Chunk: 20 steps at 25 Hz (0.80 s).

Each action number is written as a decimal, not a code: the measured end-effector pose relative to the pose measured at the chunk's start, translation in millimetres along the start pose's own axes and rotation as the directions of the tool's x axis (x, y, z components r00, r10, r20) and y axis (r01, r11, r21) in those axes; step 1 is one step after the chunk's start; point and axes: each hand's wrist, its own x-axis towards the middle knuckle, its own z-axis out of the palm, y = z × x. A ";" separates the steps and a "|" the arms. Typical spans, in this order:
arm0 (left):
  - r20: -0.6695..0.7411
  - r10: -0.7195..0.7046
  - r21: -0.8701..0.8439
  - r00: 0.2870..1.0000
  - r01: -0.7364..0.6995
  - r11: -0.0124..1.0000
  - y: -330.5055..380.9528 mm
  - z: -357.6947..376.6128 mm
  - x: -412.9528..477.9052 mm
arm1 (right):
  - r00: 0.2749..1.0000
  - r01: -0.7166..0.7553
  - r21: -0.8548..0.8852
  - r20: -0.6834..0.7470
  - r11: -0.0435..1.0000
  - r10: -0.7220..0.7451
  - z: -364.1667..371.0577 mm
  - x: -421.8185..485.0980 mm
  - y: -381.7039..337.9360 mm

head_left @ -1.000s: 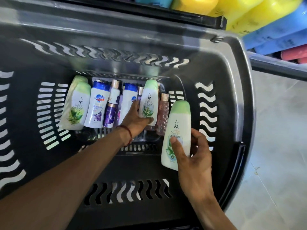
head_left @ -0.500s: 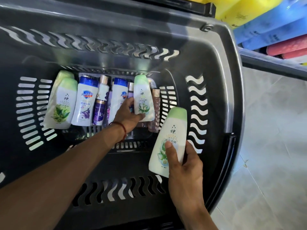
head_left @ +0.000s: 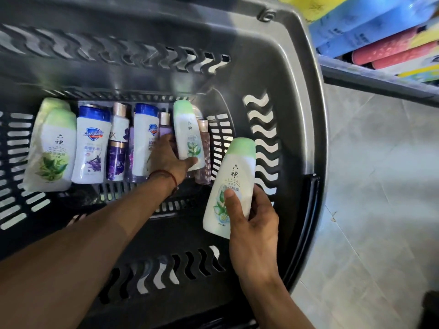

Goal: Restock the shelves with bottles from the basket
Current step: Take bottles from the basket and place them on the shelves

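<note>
- Pale tiled floor point(head_left: 380, 186) fills the right of the frame. A dark shelf edge point(head_left: 380, 79) crosses the upper right corner, with blue, red and yellow packs point(head_left: 368, 27) lying above it.
- I note a dark grey basket point(head_left: 306, 115) with slotted walls taking up the left and centre, seen from above. A row of bottles lies on its bottom.
- Right hand point(head_left: 254, 233), lower centre: it grips a white raised bottle point(head_left: 234, 176) with a green cap. The thumb lies across the front label and the fingers curl round the far side. The bottle points cap-up in the frame, slightly tilted, near the basket's right wall and apart from the row.
- Left hand point(head_left: 166, 160), centre: it reaches into the basket and holds the lower end of a second green-capped bottle point(head_left: 187, 129), thumb across its base. I cannot see the other fingers, which are hidden behind the bottle.
- That bottle sits right of centre in the row, just beside a clear pink bottle point(head_left: 203, 150).
- Rest of the row, from the left of the frame: a pair of green-capped bottles point(head_left: 54, 148) overlapping each other, a blue-capped bottle point(head_left: 91, 143), purple bottles point(head_left: 116, 157), and another blue-capped bottle point(head_left: 143, 138) partly behind the left hand.
- A red cord point(head_left: 166, 174) circles the left wrist.
</note>
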 end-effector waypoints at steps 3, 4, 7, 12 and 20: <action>0.054 0.020 0.078 0.998 -0.024 0.997 -3.0 -0.8 0.7 | 1.000 -0.005 0.015 -0.008 1.000 0.005 0.8 1.6 -1.2; 0.065 0.023 0.094 0.998 -0.029 0.995 -3.3 -3.1 0.6 | 1.000 -0.005 0.020 -0.009 1.000 0.005 0.9 2.0 -1.4; 0.127 -0.001 0.069 0.992 -0.007 0.998 -4.5 -14.8 -7.0 | 1.000 -0.003 0.012 -0.019 1.000 0.003 0.5 -0.1 -1.5; 0.255 -0.068 -0.037 0.965 0.080 0.996 10.1 -65.8 -61.8 | 1.000 0.005 -0.045 -0.011 0.999 -0.005 1.0 -24.0 -11.4; 0.409 0.023 -0.099 0.912 0.019 0.995 103.3 -154.1 -223.5 | 0.991 0.134 -0.029 -0.023 0.991 -0.135 -31.3 -129.9 -98.3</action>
